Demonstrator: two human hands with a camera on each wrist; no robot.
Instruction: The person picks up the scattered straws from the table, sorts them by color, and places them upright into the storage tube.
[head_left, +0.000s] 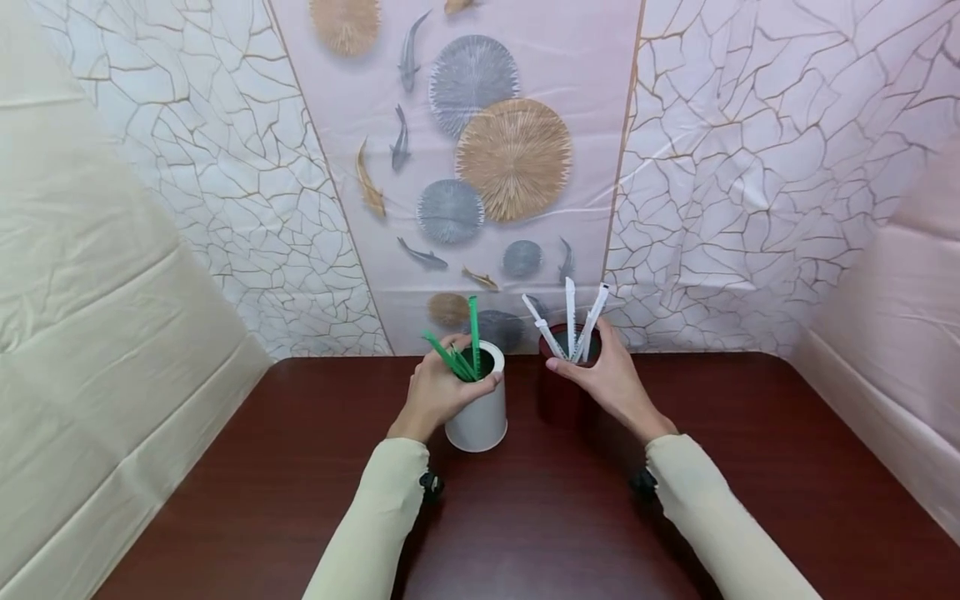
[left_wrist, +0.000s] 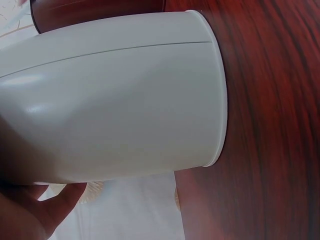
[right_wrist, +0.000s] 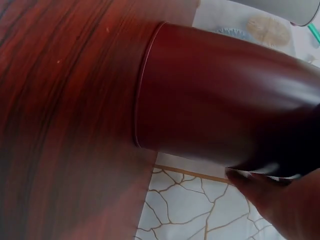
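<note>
My left hand (head_left: 437, 390) grips the upper part of a white cylindrical canister (head_left: 478, 423), thumb along the near rim and fingers round the far side. Thin green plastic sticks (head_left: 475, 329) poke out of its mouth, some leaning left. To the right, a dark red canister (head_left: 558, 400) of similar shape is held at its rim by my right hand (head_left: 617, 377). Several slim white plastic sticks (head_left: 571, 310) fan out of it. In the left wrist view the white canister's wall (left_wrist: 125, 105) fills much of the picture; the right wrist view shows the red wall (right_wrist: 215, 95) with fingertips beneath.
Both canisters are near the back edge of a dark red-brown wooden table (head_left: 517, 533). Behind it hangs a patterned cloth (head_left: 675, 208) with fish and round shapes. Pale fabric (head_left: 112, 358) slopes along the left side, and similar fabric stands on the right.
</note>
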